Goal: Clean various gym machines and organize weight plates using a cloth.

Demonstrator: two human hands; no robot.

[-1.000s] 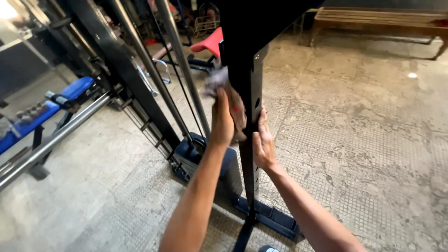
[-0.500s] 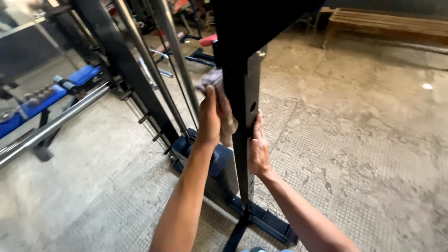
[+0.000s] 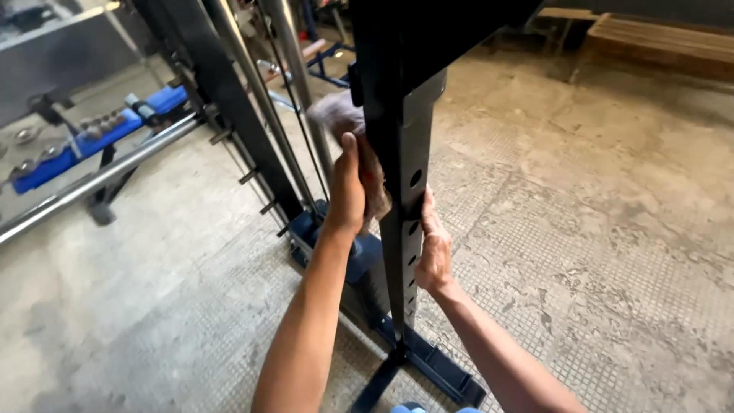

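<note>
Your left hand (image 3: 348, 191) is closed around a grey cloth (image 3: 340, 118), pressing it against the black upright post (image 3: 401, 176); your right hand (image 3: 433, 248) grips the post's other edge.

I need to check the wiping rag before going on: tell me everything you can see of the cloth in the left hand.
The cloth is a small, crumpled rag, pale grey-pink and soft-looking, possibly worn. The left hand presses it flat against the side of the black upright post, with a bunch sticking out above the fingertips and a fold hanging by the palm. The right hand grips the post's other edge lower down, clear of the cloth.
</note>
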